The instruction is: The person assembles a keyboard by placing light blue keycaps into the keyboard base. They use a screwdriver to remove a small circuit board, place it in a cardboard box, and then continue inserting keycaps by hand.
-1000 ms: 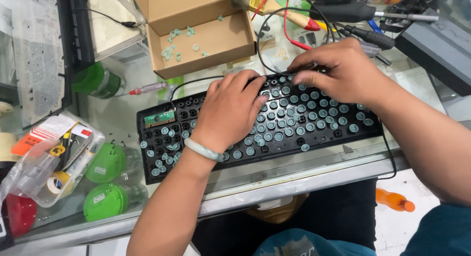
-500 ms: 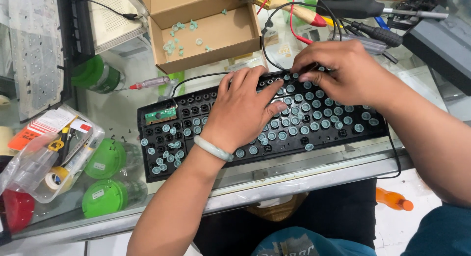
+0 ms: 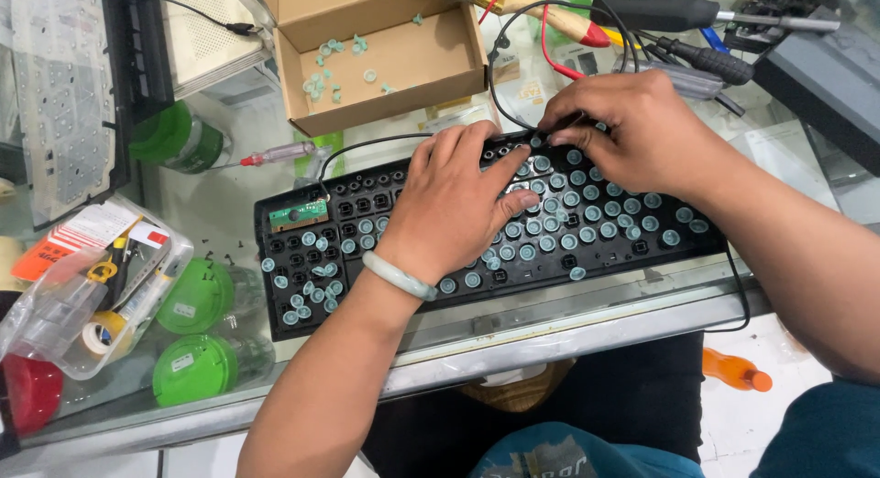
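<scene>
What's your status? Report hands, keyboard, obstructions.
Left hand flat on the keyboard base. Right hand pinching at its top edge. Rubber domes loose across it; black cable beside the right hand.

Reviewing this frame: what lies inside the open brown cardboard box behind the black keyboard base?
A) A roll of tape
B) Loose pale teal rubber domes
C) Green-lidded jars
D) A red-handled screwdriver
B: the open brown cardboard box holds only a scatter of small pale teal rubber domes, the same kind that dot the black keyboard base under both hands.
</scene>
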